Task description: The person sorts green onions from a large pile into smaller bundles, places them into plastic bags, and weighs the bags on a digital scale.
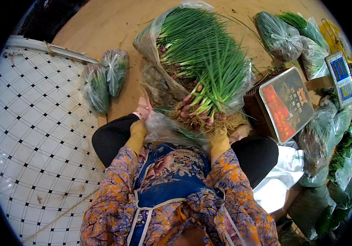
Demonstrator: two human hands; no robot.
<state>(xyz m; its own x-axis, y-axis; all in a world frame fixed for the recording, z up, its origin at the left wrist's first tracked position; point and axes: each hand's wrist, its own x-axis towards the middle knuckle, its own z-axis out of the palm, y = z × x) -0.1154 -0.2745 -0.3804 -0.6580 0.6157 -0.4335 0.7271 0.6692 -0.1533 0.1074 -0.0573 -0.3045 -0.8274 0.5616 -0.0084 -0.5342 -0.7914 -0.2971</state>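
A large heap of spring onions point(192, 37), with green tops and reddish bulbs, lies in an opened clear plastic sack point(151, 47) before me. On its near right side a loose bunch of spring onions point(221, 78) rests with its roots toward me. Between my knees spreads a thin clear plastic bag point(163, 125). My left hand point(138, 130), in a yellowish glove, is closed at the bag's left edge. Below the bunch's roots is my right hand point(219, 141), gloved the same way; its fingers blend into the roots and the bag, hiding their grip.
Right of the heap stands a digital scale point(286, 104) with its display point(340, 78) raised. Bagged greens point(278, 37) lie beyond it, and more bags point(317, 139) line the right side. Two filled bags point(106, 78) sit at left by a white patterned sheet point(40, 135). White plastic point(280, 176) lies beside my right knee.
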